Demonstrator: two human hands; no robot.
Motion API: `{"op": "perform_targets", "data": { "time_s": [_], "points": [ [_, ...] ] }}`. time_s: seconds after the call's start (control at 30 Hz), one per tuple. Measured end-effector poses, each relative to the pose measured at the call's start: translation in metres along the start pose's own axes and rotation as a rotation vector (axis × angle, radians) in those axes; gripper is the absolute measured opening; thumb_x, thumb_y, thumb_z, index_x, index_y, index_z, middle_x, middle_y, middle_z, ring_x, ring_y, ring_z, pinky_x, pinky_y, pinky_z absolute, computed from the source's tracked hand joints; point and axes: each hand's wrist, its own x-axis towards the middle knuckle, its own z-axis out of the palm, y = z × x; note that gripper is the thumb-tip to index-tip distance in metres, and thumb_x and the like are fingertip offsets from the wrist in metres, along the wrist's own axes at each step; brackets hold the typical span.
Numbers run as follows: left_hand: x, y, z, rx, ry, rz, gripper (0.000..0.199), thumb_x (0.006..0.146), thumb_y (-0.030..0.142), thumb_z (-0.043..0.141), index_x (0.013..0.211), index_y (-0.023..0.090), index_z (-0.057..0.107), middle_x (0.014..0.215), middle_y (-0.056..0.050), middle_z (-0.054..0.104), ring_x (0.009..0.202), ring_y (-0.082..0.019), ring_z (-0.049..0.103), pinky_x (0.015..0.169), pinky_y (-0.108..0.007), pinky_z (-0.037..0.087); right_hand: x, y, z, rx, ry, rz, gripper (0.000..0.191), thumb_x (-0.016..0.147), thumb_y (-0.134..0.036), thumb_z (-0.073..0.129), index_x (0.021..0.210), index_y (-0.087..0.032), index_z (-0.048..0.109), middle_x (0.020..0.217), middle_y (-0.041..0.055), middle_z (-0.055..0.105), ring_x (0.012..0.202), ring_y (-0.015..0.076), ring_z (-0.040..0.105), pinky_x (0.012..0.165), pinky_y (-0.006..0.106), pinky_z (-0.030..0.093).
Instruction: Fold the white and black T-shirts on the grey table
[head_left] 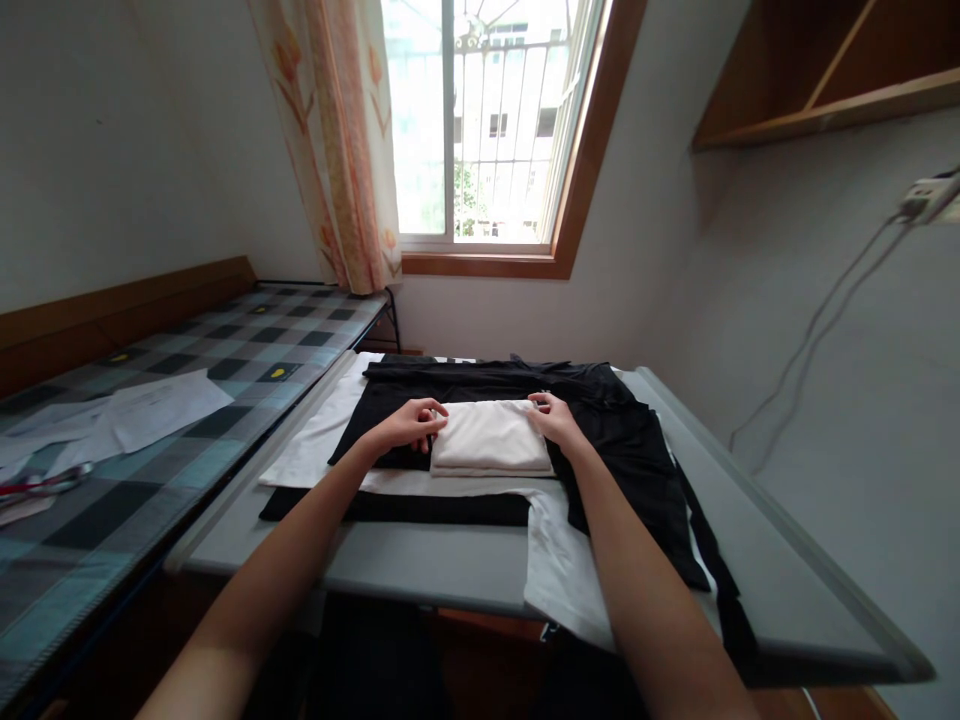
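Observation:
A white garment point(491, 438), folded into a neat rectangle, lies on top of spread dark and white clothes in the middle of the table. At its upper left corner, my left hand point(412, 424) has its fingers curled, with the tips closed on the edge. The upper right corner is pinched between the thumb and fingers of my right hand point(556, 417). Beneath are a black garment point(622, 440) and a white shirt point(564, 565), whose sleeve hangs over the table's front edge.
The grey table point(435, 560) has a raised rim. To the left stands a bed with a checked mattress point(172, 360), papers point(142, 415) lying on it. A curtain point(337, 150) hangs beside the window. A cable point(817, 320) runs down the right wall below a wooden shelf point(825, 120).

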Motion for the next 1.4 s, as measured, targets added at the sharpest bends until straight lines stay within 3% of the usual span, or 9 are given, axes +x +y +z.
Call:
{"op": "perform_targets", "data": {
  "time_s": [0.1, 0.17, 0.33, 0.57, 0.93, 1.1, 1.2, 1.3, 1.4],
  "points": [
    [0.012, -0.02, 0.004, 0.221, 0.34, 0.123, 0.022, 0.079, 0.023, 0.061, 0.099, 0.017, 0.067, 0.082, -0.002, 0.062, 0.061, -0.012, 0.061, 0.056, -0.023, 0.048, 0.005, 0.006, -0.006, -0.118, 0.126, -0.129, 0.033, 0.072, -0.015, 0.056, 0.101, -0.017, 0.071, 0.092, 0.0073, 0.069, 0.084, 0.0184, 0.063, 0.084, 0.031, 0.05],
    [0.019, -0.031, 0.007, 0.311, 0.44, 0.208, 0.023, 0.079, 0.019, 0.06, 0.1, 0.018, 0.069, 0.095, -0.005, 0.063, 0.074, -0.014, 0.064, 0.066, -0.025, 0.051, 0.007, 0.01, -0.008, -0.149, 0.142, -0.176, 0.034, 0.073, -0.013, 0.055, 0.101, -0.017, 0.073, 0.099, 0.0084, 0.069, 0.088, 0.0185, 0.064, 0.087, 0.032, 0.05],
    [0.025, -0.038, 0.014, 0.264, 0.371, 0.274, 0.03, 0.083, 0.021, 0.055, 0.11, 0.018, 0.068, 0.11, -0.009, 0.063, 0.087, -0.017, 0.065, 0.069, -0.025, 0.05, 0.009, 0.015, -0.002, -0.111, 0.072, -0.199, 0.03, 0.074, -0.018, 0.061, 0.1, -0.017, 0.075, 0.106, 0.0098, 0.068, 0.089, 0.0179, 0.064, 0.088, 0.032, 0.051],
    [0.023, -0.036, 0.015, 0.271, 0.323, 0.336, 0.031, 0.079, 0.015, 0.057, 0.105, 0.02, 0.072, 0.107, -0.007, 0.066, 0.099, -0.019, 0.062, 0.071, -0.025, 0.049, 0.01, 0.017, 0.001, -0.036, -0.012, -0.239, 0.031, 0.076, -0.024, 0.061, 0.102, -0.018, 0.076, 0.106, 0.0087, 0.069, 0.086, 0.0179, 0.065, 0.085, 0.032, 0.052],
    [0.029, -0.04, 0.009, 0.302, 0.456, 0.273, 0.023, 0.082, 0.018, 0.054, 0.091, 0.02, 0.075, 0.091, -0.005, 0.07, 0.084, -0.018, 0.064, 0.072, -0.027, 0.049, 0.006, 0.013, 0.004, -0.235, 0.168, -0.131, 0.028, 0.077, -0.019, 0.054, 0.091, -0.02, 0.078, 0.095, 0.0083, 0.073, 0.089, 0.0216, 0.066, 0.083, 0.03, 0.049],
    [0.024, -0.036, 0.011, 0.326, 0.528, 0.239, 0.02, 0.073, 0.018, 0.059, 0.091, 0.018, 0.07, 0.084, -0.004, 0.064, 0.07, -0.014, 0.059, 0.065, -0.025, 0.046, 0.003, 0.009, -0.002, -0.26, 0.201, -0.109, 0.023, 0.077, -0.027, 0.057, 0.089, -0.017, 0.073, 0.084, 0.0087, 0.072, 0.08, 0.0213, 0.066, 0.076, 0.029, 0.048],
    [0.023, -0.035, 0.012, 0.295, 0.494, 0.132, 0.014, 0.075, 0.029, 0.059, 0.075, 0.017, 0.065, 0.065, 0.0, 0.058, 0.06, -0.014, 0.054, 0.059, -0.024, 0.04, -0.001, 0.003, -0.007, -0.291, 0.173, -0.058, 0.028, 0.082, -0.04, 0.055, 0.074, -0.018, 0.07, 0.076, 0.0093, 0.071, 0.076, 0.0227, 0.065, 0.07, 0.028, 0.045],
    [0.023, -0.034, 0.015, 0.277, 0.421, 0.068, 0.044, 0.084, 0.049, 0.048, 0.051, 0.018, 0.051, 0.05, 0.001, 0.047, 0.052, -0.013, 0.046, 0.052, -0.024, 0.03, -0.006, -0.003, -0.007, -0.392, 0.048, -0.003, 0.045, 0.085, -0.054, 0.048, 0.06, -0.021, 0.065, 0.071, 0.0103, 0.069, 0.077, 0.0253, 0.066, 0.068, 0.03, 0.044],
    [0.023, -0.033, 0.019, 0.236, 0.396, 0.025, 0.052, 0.082, 0.057, 0.045, 0.047, 0.019, 0.044, 0.047, 0.002, 0.041, 0.05, -0.012, 0.041, 0.05, -0.024, 0.024, -0.01, -0.007, -0.005, -0.48, -0.011, 0.029, 0.044, 0.082, -0.059, 0.052, 0.062, -0.022, 0.066, 0.076, 0.01, 0.07, 0.082, 0.0261, 0.066, 0.07, 0.031, 0.043]
  ]
}}
